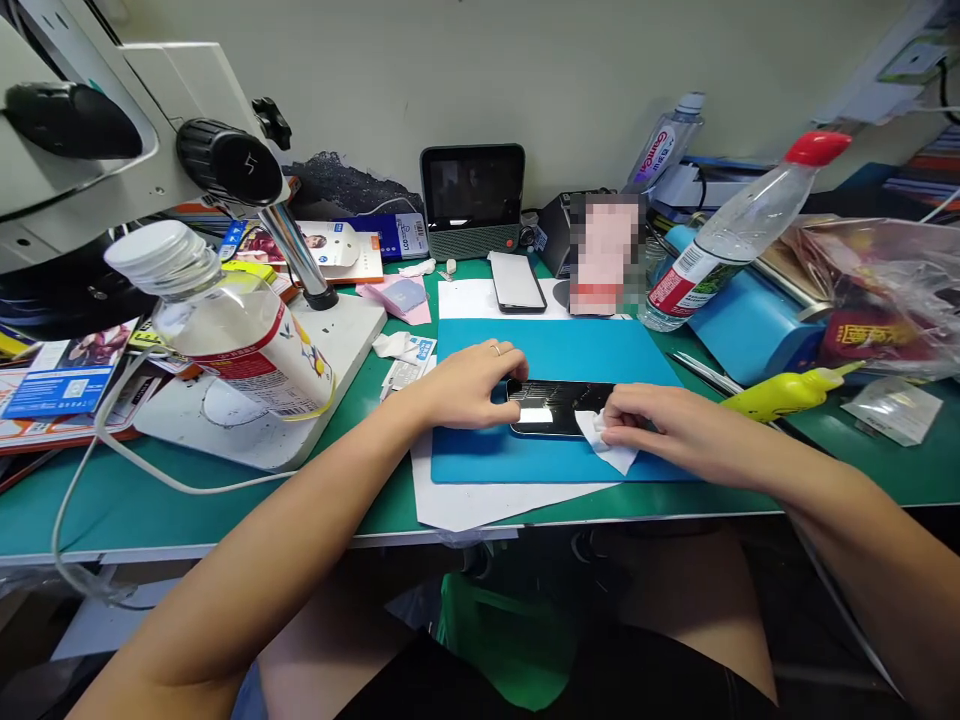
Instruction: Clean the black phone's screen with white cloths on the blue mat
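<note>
A black smartphone [551, 408] lies flat on a blue mat [480, 462], its long side running left to right. Thin light lines show on its dark, glossy surface, along with a bright reflection. My left hand [480, 383] is closed around the phone's left end, thumb at the near corner and fingers at the far one. Pinched in my right hand [649, 425] is a crumpled white tissue [606, 445], which rests over the right part of the phone and hangs onto the mat.
A microscope [225, 165] rises at the left, with a capped plastic bottle [240, 330] on its base. Behind the mat are a small screen [474, 190] and a white-faced phone [517, 283]. To the right stand a red-capped bottle [720, 250] and a yellow squeeze bottle [780, 395].
</note>
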`<state>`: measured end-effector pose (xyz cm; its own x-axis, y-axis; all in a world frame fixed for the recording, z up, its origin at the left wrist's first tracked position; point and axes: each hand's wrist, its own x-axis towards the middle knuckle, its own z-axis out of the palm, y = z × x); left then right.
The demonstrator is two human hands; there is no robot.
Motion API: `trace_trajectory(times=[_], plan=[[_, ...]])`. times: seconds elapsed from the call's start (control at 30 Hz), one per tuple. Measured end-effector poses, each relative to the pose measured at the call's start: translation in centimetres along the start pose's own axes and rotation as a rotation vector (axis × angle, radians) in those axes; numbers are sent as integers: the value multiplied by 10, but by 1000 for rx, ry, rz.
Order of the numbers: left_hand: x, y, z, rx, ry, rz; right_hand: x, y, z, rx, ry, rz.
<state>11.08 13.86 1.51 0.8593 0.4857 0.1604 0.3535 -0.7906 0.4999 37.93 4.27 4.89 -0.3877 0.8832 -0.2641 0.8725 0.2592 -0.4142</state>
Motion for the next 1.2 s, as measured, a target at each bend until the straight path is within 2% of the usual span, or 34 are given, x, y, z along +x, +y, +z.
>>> trace_trajectory(times=[0.1, 0.27, 0.37, 0.5, 0.67, 0.93, 1.2], plan=[[1, 0, 1, 4, 8, 4, -1, 0, -2, -39, -15, 14], [1, 1, 1, -13, 7, 4, 18, -27, 1, -93, -54, -67], [1, 1, 0, -17, 5, -1, 31, -37, -3, -104, -131, -101], [1, 1, 0, -22, 7, -9, 35, -32, -16, -100, -247, -47], [2, 0, 1, -17, 14, 5, 33, -20, -28, -89, -309, 40], [2, 1, 0, -4, 1, -1, 51, -44, -22, -56, -335, -27], [2, 1, 0, -11, 0, -14, 32, -12, -26, -44, -316, 50]])
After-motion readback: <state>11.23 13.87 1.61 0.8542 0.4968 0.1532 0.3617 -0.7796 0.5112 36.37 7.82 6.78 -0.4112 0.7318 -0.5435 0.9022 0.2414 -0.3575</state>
